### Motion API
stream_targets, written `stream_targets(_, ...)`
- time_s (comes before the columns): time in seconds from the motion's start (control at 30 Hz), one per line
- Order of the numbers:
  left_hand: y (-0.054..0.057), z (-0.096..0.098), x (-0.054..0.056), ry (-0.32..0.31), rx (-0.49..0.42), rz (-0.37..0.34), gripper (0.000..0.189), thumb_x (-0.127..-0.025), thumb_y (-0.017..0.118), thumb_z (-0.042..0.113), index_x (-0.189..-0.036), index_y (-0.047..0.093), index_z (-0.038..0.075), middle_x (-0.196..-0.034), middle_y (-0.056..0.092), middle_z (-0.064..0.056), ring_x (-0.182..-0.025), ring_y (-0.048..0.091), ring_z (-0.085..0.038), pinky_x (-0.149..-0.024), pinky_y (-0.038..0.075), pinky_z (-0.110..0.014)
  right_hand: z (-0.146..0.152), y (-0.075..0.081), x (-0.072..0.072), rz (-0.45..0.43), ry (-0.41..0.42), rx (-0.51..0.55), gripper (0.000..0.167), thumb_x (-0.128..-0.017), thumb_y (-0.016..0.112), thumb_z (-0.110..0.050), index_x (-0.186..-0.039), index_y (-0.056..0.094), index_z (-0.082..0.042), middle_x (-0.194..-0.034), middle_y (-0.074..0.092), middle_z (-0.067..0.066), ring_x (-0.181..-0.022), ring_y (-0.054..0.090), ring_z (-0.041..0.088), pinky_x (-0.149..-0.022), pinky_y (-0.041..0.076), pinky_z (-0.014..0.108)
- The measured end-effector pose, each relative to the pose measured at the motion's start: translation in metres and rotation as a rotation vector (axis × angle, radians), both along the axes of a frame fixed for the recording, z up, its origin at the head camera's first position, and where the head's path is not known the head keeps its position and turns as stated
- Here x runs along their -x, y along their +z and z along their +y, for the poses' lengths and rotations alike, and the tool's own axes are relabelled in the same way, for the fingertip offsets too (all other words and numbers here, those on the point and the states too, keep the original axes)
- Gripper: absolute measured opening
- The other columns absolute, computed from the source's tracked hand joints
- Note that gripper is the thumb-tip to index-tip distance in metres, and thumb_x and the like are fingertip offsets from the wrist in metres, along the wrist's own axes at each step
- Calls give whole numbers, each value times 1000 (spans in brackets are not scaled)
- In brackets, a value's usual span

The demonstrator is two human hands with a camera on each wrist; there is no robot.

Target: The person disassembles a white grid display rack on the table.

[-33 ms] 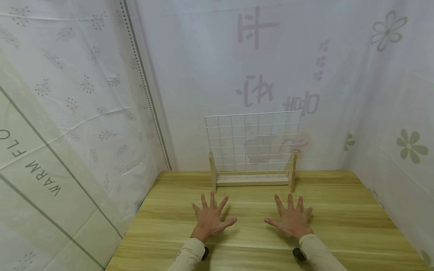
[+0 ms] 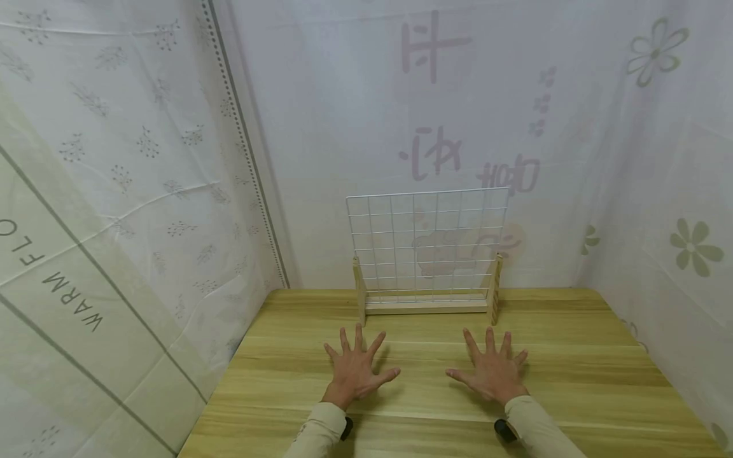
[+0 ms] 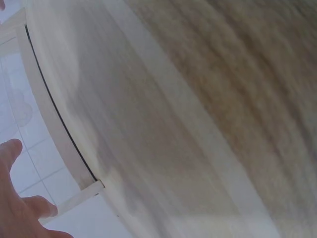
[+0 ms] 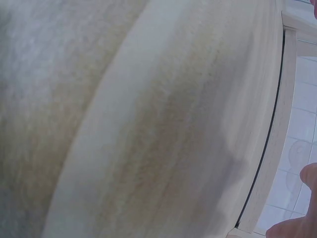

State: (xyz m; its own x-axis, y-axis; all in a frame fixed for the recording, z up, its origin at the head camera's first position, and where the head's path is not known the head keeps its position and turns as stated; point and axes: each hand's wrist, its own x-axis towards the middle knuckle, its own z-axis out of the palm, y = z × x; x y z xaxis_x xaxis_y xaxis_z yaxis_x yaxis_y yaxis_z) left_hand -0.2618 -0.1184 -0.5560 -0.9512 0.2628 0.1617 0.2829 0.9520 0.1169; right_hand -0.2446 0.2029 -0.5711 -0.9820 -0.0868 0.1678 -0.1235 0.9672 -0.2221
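My left hand (image 2: 352, 372) has its fingers spread wide over the wooden tabletop (image 2: 424, 394), palm down, with nothing held. To its right, my right hand (image 2: 494, 372) is spread in the same way, its thumb pointing toward the left one. Just beyond both hands stands a white wire grid panel (image 2: 426, 245), upright in a wooden stand (image 2: 426, 308). Neither hand touches the stand. In the left wrist view, fingers (image 3: 10, 153) show at the lower left edge; in the right wrist view, fingers (image 4: 290, 228) show at the lower right.
A pale curtain with printed writing (image 2: 343, 127) hangs behind the table. Patterned cloth (image 2: 143, 210) covers the left side, and a flowered cloth (image 2: 664, 178) the right. Each wrist bears a dark device (image 2: 505, 430) below the sleeve cuff.
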Motion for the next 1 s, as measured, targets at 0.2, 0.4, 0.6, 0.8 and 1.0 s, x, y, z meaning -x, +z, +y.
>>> stream_targets(0.2, 3, 0, 3, 10, 23, 4, 91, -79, 40, 91, -156, 32, 41, -165, 23, -23, -144, 22, -64, -95, 21, -91, 2, 1, 3, 21, 0, -17, 103, -81, 52, -84, -158, 32, -19, -156, 26, 40, -136, 13, 76, -90, 9, 95)
stream_targets(0.4, 6, 0, 7, 20, 29, -15, 93, -79, 40, 91, -157, 30, 40, -165, 25, -23, -144, 23, -63, -95, 20, -91, 4, 6, 4, 26, -12, -29, 101, -81, 53, -83, -157, 33, -19, -154, 29, 41, -136, 14, 76, -89, 12, 95)
stream_targets(0.6, 8, -3, 12, 48, -8, -49, 93, -82, 38, 90, -159, 25, 38, -164, 25, -24, -145, 23, -61, -97, 20, -90, 8, 12, 5, 11, -23, -7, 97, -86, 55, -77, -158, 31, -16, -154, 30, 41, -135, 16, 76, -89, 14, 95)
stream_targets(0.8, 9, -10, 17, 66, -126, -90, 93, -86, 41, 85, -160, 25, 31, -164, 24, -24, -146, 25, -59, -99, 20, -89, 17, 20, 12, -14, -45, 19, 98, -87, 51, -78, -158, 30, -14, -151, 32, 42, -131, 17, 79, -87, 16, 95)
stream_targets(1.0, 13, -17, 25, 76, -325, -91, 93, -91, 47, 75, -159, 30, 13, -163, 28, -25, -148, 28, -52, -105, 22, -84, 29, 28, 23, -58, -64, 72, 102, -88, 42, -82, -160, 22, -13, -151, 30, 42, -130, 15, 80, -86, 15, 95)
